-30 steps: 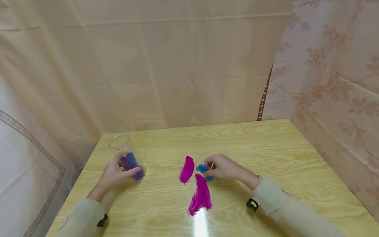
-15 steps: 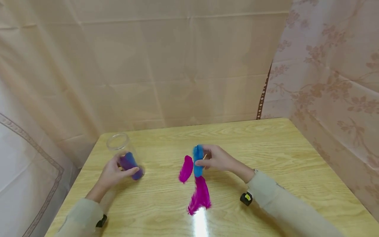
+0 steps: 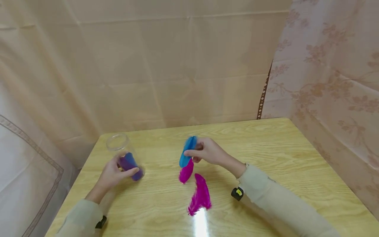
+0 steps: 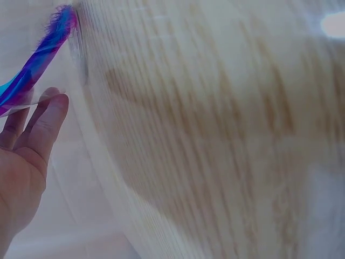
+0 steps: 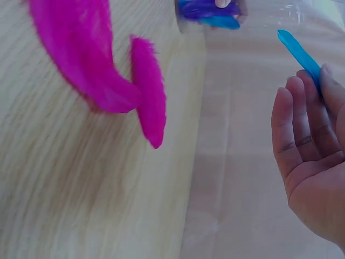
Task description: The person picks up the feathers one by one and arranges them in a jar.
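My left hand [image 3: 113, 173] grips a clear plastic jar [image 3: 117, 142] around its side at the left of the table. Inside the jar lie blue and purple feathers [image 4: 39, 63], low near its base. Above the table's middle, my right hand [image 3: 210, 151] pinches a blue feather [image 3: 188, 152] between thumb and fingertips, as the right wrist view also shows. Below it a magenta feather [image 5: 148, 91] lies on the table, its upper part covered by the blue one in the head view. Closer to me rest magenta feathers [image 3: 201, 196], overlapping; I cannot tell exactly how many.
The wooden table [image 3: 251, 141] ends at a beige curtain [image 3: 177, 65] along its back edge. A floral curtain [image 3: 331, 85] hangs on the right, and a white cloth [image 3: 23, 171] hangs on the left. Light glares off the near table surface.
My right hand has picked the blue feather up from the table and carried it up and to the left, over the magenta feather. My left hand and the jar have stayed in place.
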Motion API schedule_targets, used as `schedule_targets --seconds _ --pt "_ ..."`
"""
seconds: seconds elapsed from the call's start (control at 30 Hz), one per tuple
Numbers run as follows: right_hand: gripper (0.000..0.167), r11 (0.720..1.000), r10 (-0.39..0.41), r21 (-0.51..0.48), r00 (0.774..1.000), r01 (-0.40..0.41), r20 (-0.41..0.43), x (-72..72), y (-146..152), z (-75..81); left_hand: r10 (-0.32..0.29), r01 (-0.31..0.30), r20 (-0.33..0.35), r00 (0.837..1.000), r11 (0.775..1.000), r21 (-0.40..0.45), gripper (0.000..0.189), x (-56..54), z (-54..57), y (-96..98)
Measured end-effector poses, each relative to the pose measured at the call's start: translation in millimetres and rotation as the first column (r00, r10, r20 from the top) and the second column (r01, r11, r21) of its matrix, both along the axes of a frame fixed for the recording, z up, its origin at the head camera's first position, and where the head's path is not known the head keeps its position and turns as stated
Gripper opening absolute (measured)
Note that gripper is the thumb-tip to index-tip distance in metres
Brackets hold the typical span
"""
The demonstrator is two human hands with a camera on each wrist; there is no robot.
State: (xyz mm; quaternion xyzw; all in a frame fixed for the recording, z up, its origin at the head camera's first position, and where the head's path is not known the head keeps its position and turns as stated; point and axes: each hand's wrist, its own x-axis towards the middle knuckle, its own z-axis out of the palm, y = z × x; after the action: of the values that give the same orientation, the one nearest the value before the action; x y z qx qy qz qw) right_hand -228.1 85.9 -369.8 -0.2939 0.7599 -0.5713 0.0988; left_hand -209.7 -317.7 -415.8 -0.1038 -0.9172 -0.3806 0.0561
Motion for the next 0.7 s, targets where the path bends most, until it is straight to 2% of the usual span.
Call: schedule_targets --seconds 0.27,0.5,0.7 --pt "0.018 0.998 0.025 0.059 0.995 -0.019 -0.098 -1.6 -10.6 14.0 0.011 -0.010 0.008 1.000 1.000 -0.008 0.073 -0.3 0.5 0.0" --pt "0.016 0.996 0.036 0.084 0.992 -0.026 -0.123 -2.6 -19.6 22.6 -0.008 0.008 -0.017 1.000 1.000 0.002 0.072 -0.7 -2.5 -0.7" --pt "0.016 0.997 0.058 0.060 0.991 -0.052 -0.119 -5.1 -32.4 29.6 -0.020 0.020 -0.023 1.000 1.000 0.011 0.072 -1.6 -5.7 -1.6"
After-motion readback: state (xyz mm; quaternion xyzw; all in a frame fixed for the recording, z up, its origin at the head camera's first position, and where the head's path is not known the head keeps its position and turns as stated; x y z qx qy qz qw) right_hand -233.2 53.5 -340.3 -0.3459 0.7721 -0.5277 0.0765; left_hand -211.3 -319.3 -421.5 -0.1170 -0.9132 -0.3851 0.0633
